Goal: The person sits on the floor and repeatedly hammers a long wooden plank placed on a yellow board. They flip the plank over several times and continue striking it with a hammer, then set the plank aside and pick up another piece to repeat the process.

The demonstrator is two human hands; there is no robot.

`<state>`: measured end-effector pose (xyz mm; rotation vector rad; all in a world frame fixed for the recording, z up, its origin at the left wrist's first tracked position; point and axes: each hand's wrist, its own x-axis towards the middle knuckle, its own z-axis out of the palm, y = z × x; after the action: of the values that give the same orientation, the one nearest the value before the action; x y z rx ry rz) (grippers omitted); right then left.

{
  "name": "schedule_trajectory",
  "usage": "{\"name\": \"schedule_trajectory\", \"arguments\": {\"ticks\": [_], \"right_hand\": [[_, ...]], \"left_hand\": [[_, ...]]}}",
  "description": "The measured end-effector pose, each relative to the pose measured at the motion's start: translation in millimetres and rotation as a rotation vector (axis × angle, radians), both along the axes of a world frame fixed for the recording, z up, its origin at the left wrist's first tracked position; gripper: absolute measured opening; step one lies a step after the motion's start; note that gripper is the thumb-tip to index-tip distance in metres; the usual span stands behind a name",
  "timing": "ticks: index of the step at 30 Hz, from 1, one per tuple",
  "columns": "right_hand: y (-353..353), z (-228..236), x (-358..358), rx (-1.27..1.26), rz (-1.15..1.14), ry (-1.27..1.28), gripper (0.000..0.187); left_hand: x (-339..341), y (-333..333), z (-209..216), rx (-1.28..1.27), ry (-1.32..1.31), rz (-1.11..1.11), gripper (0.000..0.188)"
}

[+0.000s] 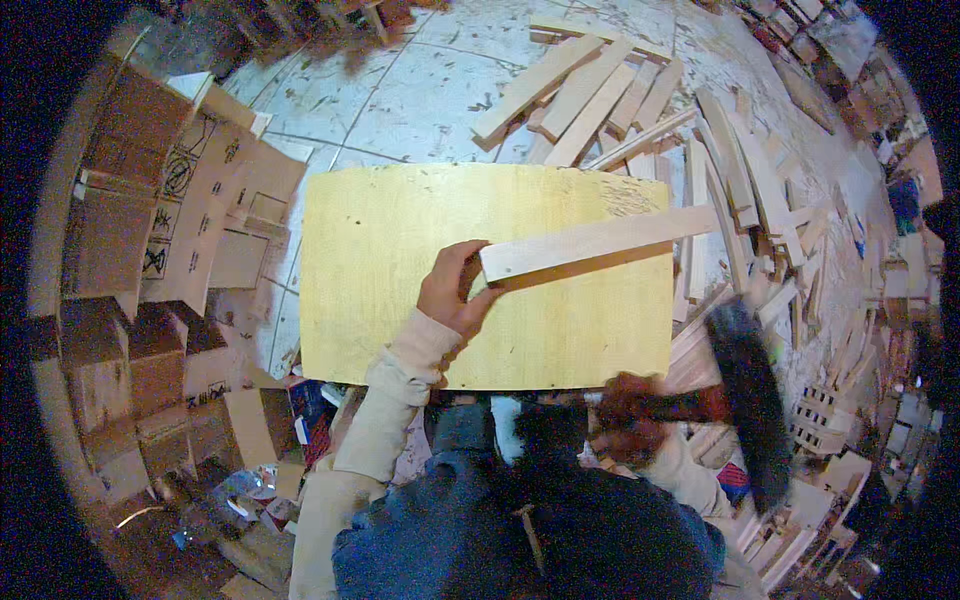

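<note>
A pale wooden strip [600, 243] slants across a yellow board [400, 310], its far end pointing right. Around its left end, my left hand [455, 290] is closed, with thumb and fingers on either side. At the board's lower right edge, my right hand [628, 420] grips the handle of a hammer [750, 400]. The hammer's long dark head is out to the right of the board, smeared by motion. A small dark spot, perhaps a nail or hole, shows near the strip's left end.
Loose wooden strips [590, 95] lie piled on the tiled floor [400, 100] beyond the board, and more wood [740, 180] is heaped to the right. Open cardboard boxes [190, 220] stand on the left. Clear plastic packaging [245, 490] lies at lower left.
</note>
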<state>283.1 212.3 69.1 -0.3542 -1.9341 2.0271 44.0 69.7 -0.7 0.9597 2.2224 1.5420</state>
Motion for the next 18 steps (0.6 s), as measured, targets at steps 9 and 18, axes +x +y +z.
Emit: {"name": "schedule_trajectory", "arguments": {"ticks": [9,18], "right_hand": [[-7.6,9.1,-25.2,0.775,-0.304,-0.558,0.027],[26.3,4.8,33.0,0.660,-0.409,-0.836,0.029]], "left_hand": [[5.6,-3.5,28.2,0.197,-0.345,0.033,0.054],[-66.1,-90.7,143.8,0.824,-0.077,0.445,0.054]]}}
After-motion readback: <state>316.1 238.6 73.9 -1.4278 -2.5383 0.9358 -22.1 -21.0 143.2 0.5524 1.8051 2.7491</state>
